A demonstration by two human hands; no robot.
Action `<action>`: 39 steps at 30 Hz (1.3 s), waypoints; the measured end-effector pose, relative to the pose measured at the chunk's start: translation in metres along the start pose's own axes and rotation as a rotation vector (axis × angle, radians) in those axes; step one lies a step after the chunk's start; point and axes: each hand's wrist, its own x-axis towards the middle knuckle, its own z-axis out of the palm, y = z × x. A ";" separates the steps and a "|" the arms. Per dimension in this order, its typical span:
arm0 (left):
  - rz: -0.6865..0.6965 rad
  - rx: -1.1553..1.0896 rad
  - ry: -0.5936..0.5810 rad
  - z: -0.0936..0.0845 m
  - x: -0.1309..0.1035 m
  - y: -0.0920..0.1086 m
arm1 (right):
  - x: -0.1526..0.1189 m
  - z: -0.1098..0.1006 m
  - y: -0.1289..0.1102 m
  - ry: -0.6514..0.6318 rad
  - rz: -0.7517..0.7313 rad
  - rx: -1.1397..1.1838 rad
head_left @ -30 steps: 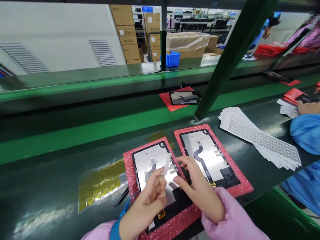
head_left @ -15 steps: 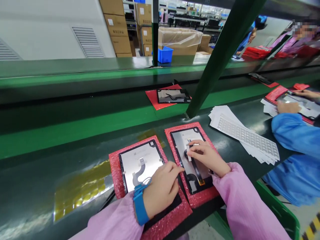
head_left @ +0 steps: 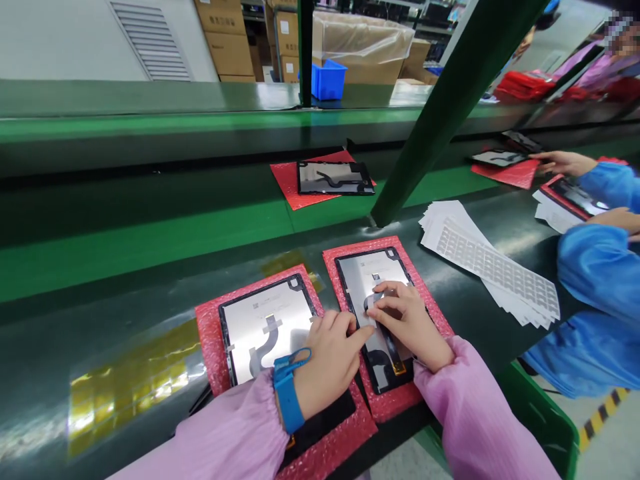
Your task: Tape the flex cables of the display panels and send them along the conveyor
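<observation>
Two tablet screen panels lie side by side, back up, each on a red bubble-wrap sheet. My right hand (head_left: pixel 413 323) is over the right panel (head_left: pixel 357 277), thumb and fingers pinched at a small pale strip of tape (head_left: pixel 371 302) by the dark flex cable (head_left: pixel 387 343). My left hand (head_left: pixel 330 360) lies palm down across the right side of the left panel (head_left: pixel 295 303), fingers loosely bent and apart. One of its digits reaches the left edge of the right panel. A blue wrist strap (head_left: pixel 289 397) circles my left wrist.
Fanned white label sheets (head_left: pixel 493 260) lie to the right, near a co-worker's blue sleeve (head_left: pixel 590 267). A slanted green post (head_left: pixel 450 120) rises behind the panels. Beyond it, another panel (head_left: pixel 335 179) rests on red wrap (head_left: pixel 285 183). Yellow film (head_left: pixel 133 383) covers the bench at left.
The view has tilted down and shifted slightly. My right hand stays at the tape strip, its fingertips lower against the panel. The co-worker's hand now reaches a panel farther back.
</observation>
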 end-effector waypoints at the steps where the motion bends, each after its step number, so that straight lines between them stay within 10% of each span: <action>1: 0.005 0.011 -0.007 0.000 0.001 0.000 | 0.000 0.000 0.000 0.000 0.002 0.002; 11: -0.002 0.070 -0.055 0.015 0.005 -0.004 | 0.007 0.003 -0.002 0.090 0.004 0.012; 19: -0.281 -0.746 0.016 0.000 0.000 -0.008 | 0.057 -0.026 0.018 0.265 0.233 -0.048; 27: -0.514 -1.151 -0.013 -0.001 -0.005 -0.021 | 0.011 -0.068 0.050 0.145 0.380 -0.149; 39: -0.678 -0.900 -0.151 0.007 0.041 -0.020 | -0.005 -0.050 0.010 0.340 0.316 -0.294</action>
